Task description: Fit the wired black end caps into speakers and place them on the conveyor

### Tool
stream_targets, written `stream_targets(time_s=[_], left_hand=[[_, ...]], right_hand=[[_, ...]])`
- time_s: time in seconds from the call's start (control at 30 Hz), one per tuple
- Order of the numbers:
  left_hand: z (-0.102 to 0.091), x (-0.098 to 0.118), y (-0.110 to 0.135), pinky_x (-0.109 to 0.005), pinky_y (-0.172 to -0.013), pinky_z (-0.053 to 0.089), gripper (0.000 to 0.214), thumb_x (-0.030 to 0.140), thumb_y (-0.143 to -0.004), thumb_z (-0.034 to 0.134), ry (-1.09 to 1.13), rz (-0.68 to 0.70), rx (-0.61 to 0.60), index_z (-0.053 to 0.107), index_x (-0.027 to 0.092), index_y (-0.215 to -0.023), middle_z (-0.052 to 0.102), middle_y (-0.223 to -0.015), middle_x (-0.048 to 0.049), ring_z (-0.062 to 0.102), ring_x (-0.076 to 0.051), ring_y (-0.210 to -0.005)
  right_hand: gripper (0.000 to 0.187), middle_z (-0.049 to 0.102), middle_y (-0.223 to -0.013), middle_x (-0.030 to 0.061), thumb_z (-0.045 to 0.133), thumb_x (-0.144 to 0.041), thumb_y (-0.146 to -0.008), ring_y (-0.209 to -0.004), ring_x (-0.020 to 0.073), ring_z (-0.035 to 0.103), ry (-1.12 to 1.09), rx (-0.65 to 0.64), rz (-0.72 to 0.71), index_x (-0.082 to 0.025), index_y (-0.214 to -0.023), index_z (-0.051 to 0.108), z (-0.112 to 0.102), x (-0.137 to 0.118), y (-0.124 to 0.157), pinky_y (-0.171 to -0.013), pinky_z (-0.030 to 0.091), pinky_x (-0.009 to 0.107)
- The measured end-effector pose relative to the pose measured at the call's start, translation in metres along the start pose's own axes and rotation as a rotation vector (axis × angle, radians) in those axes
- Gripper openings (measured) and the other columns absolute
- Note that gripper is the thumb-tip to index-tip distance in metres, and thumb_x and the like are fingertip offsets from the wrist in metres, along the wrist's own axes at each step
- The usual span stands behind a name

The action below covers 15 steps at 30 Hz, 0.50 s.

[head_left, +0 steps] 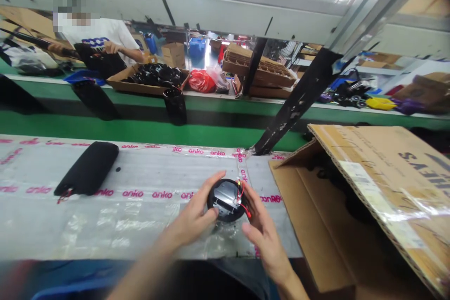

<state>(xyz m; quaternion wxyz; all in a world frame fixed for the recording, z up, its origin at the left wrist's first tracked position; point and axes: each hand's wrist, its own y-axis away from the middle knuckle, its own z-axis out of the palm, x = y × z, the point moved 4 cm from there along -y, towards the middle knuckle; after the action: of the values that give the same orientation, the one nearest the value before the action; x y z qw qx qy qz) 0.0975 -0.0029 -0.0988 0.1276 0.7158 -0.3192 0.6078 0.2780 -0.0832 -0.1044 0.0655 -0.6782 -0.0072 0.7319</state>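
Observation:
A round black part (225, 199) with a glossy face and thin red wires sits over the middle of the table. My left hand (195, 218) grips its left side, thumb on the near face and fingers along the far rim. On the other side is my right hand (262, 227), fingers stretched along the right rim beside the wires and the red connector (249, 214); its thumb is held apart from the part. A black fabric-covered case (89, 168) with thin red wires at its near end lies at the left, beside a small black dot-like piece (118, 169).
At the right, an open cardboard box (298, 206) holds dark items. A black post (298, 98) rises from the table's far edge. Across the green belt (140, 131), a co-worker (101, 37) handles a black item near a carton of black parts (154, 75).

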Motion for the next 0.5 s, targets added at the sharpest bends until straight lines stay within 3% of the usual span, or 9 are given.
stream_targets(time_s=[0.1,0.27,0.4,0.5], left_hand=[[0.003,0.003,0.005,-0.058,-0.138,0.028,0.087,0.046,-0.099,0.070,-0.023,0.032,0.065,0.027,0.029,-0.173,0.033,-0.181,-0.0131,0.033,-0.039,-0.167],[0.027,-0.008,0.009,-0.056,-0.127,0.045,0.102,0.065,-0.083,0.089,-0.008,-0.042,0.295,0.040,0.027,-0.164,0.055,-0.165,-0.0184,0.055,-0.041,-0.152],[0.018,-0.016,-0.009,-0.055,-0.124,0.049,0.117,0.084,-0.061,0.091,0.058,-0.090,0.248,0.052,0.024,-0.154,0.067,-0.151,-0.0181,0.066,-0.041,-0.139],[-0.001,-0.014,-0.026,-0.051,-0.121,0.051,0.117,0.079,-0.057,0.096,0.089,-0.099,0.080,0.057,0.025,-0.152,0.071,-0.146,-0.0159,0.069,-0.039,-0.135]], right_hand=[[0.059,0.048,-0.176,0.0039,0.067,-0.048,-0.105,-0.165,0.0313,0.042,-0.118,-0.004,0.033,-0.037,-0.162,0.054,-0.003,0.002,-0.002,-0.135,0.037,0.055],[0.057,0.060,-0.164,0.0115,0.069,-0.043,-0.105,-0.150,0.0314,0.060,0.036,0.119,-0.020,-0.031,-0.158,0.055,-0.003,0.003,-0.002,-0.124,0.053,0.051],[0.036,0.073,-0.119,0.0066,0.076,-0.014,-0.096,-0.113,0.0212,0.073,0.437,0.313,-0.460,-0.027,-0.129,0.068,-0.024,-0.023,0.008,-0.101,0.063,0.035],[0.034,0.072,-0.103,0.0064,0.073,0.004,-0.093,-0.101,0.0207,0.069,0.756,0.155,-0.712,-0.021,-0.115,0.075,-0.022,-0.040,0.011,-0.091,0.062,0.033]])
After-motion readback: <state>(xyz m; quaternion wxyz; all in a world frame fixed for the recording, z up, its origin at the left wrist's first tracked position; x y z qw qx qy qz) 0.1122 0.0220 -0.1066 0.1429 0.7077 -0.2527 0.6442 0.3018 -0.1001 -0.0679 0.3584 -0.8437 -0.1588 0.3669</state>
